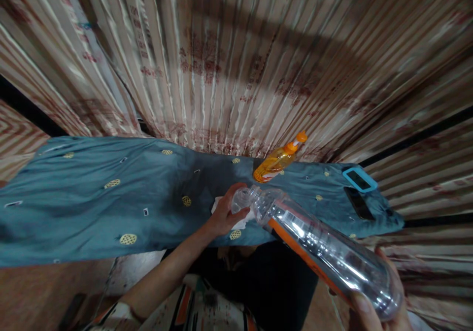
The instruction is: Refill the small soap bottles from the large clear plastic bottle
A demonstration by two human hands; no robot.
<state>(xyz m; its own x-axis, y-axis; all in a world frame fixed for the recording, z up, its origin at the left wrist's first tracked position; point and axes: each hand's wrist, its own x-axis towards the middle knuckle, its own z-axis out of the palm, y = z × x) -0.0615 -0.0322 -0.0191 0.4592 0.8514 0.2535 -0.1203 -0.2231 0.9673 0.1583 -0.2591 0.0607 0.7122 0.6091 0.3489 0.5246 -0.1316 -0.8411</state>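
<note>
My right hand [364, 310] grips the base of a large clear plastic bottle [321, 242] with an orange label band. The bottle is tilted, its mouth lower left of centre and pointing away from me. My left hand [222, 216] has its thumb and fingers curled round a small clear plastic cup-like piece [240, 199]. That piece is close against the bottle's mouth; whether they touch I cannot tell. Any liquid in either is hard to make out. Beneath my left hand lies a crumpled white tissue or cloth [241, 224].
A pump bottle of orange liquid [277, 163] stands near the table's back edge. At the right are a blue-framed device [359, 179] and a black phone [358, 203]. The table wears a teal pineapple-print cloth [92, 208]. Pleated curtains [221, 75] hang behind and at the right.
</note>
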